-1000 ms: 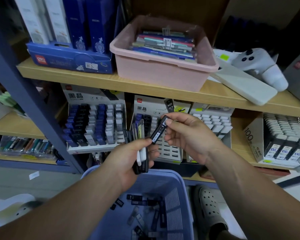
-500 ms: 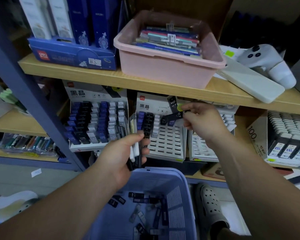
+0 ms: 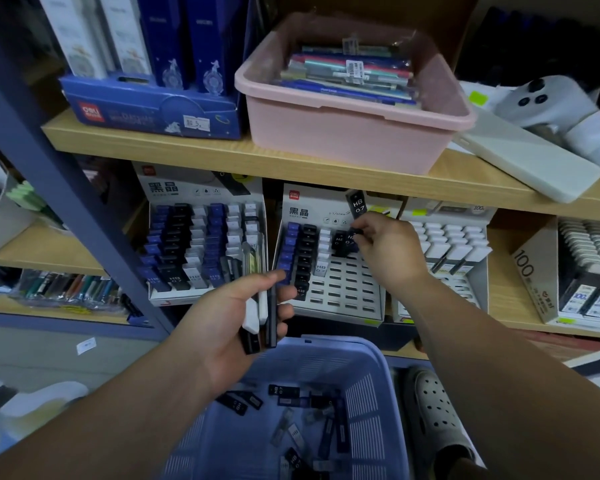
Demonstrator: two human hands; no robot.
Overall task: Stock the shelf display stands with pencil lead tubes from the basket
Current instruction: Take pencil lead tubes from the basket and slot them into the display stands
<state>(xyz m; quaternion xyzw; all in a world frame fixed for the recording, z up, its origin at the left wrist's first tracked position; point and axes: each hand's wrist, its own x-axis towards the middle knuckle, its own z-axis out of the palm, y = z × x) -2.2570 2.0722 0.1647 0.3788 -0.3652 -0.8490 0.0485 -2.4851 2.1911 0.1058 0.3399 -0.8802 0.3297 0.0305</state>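
Note:
My left hand grips a bundle of lead tubes, black, white and clear, held upright above the blue basket. Several loose lead tubes lie on the basket's bottom. My right hand pinches a black lead tube at a slot near the top of the middle display stand. That stand has blue, black and white tubes in its left columns, and most of its other slots are bare. The left display stand is nearly full.
A third stand with white tubes sits to the right, then boxes marked 100. On the shelf above stand a pink tub of pens and a blue box. A blue shelf post rises at left. A grey clog is beside the basket.
My right hand carried the black tube from beside my left hand up to the middle stand and lowered it to a top slot. My left hand stayed put with its bundle.

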